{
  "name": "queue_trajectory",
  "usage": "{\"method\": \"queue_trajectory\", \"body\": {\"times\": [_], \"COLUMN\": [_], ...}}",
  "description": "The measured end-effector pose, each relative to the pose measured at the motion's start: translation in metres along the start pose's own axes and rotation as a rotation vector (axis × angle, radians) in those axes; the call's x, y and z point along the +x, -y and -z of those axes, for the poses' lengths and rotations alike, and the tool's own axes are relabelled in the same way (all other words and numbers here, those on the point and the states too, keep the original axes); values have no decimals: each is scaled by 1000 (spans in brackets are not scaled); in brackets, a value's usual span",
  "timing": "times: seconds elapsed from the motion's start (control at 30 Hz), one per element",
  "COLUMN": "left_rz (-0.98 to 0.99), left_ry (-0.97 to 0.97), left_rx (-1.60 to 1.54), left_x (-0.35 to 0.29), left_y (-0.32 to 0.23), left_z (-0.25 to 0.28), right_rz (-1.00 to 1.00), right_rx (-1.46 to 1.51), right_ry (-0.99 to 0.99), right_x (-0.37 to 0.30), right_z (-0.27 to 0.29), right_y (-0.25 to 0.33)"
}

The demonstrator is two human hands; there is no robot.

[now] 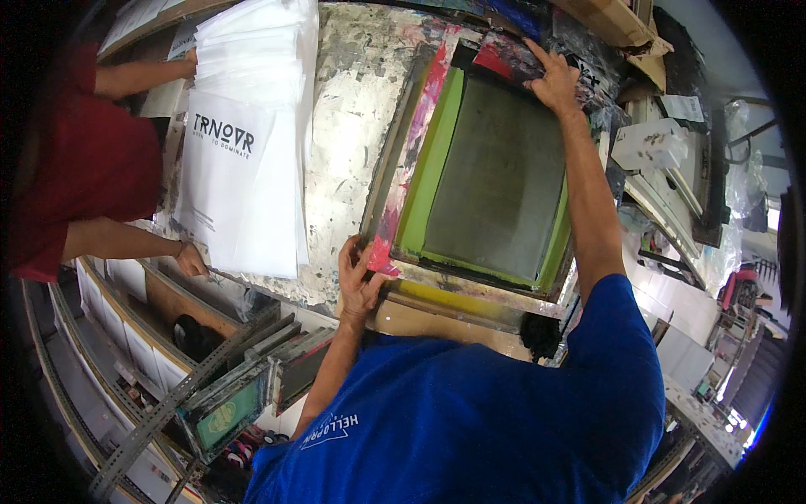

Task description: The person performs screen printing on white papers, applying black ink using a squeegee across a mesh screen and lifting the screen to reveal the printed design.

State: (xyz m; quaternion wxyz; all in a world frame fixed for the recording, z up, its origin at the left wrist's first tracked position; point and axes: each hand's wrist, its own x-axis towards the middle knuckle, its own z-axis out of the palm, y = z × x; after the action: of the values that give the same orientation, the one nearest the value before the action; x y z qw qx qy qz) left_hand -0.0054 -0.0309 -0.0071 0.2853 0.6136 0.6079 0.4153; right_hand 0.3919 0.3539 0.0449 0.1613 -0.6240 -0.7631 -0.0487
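A screen printing frame [504, 181] with a grey mesh and a green border lies on the paint-stained table in front of me. Pink and red smears cover its left side. My left hand [359, 281] grips the frame's near left corner, thumb and fingers curled around the edge. At the far right corner is my right hand [556, 77], its index finger stretched along the frame and the other fingers bent over the edge. My right forearm runs along the frame's right side. What lies under the frame is hidden.
Left on the table [348, 109] is a stack of white printed bags [243, 168]. A co-worker in a red shirt [92, 168] has both hands beside it. More screen frames [243, 395] stand below left. A cardboard box [613, 25] and clutter fill the far right.
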Motion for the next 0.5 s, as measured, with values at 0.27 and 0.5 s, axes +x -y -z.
{"method": "queue_trajectory", "body": {"times": [0.27, 0.5], "left_rz": [-42, -19], "left_ry": [-5, 6], "left_rx": [14, 30], "left_x": [-1, -2], "left_y": [4, 2], "left_z": [-1, -1], "right_rz": [-105, -26], "right_rx": [58, 82], "right_ry": [99, 156], "right_x": [-44, -132], "right_z": [57, 81], "right_y": [58, 95]}}
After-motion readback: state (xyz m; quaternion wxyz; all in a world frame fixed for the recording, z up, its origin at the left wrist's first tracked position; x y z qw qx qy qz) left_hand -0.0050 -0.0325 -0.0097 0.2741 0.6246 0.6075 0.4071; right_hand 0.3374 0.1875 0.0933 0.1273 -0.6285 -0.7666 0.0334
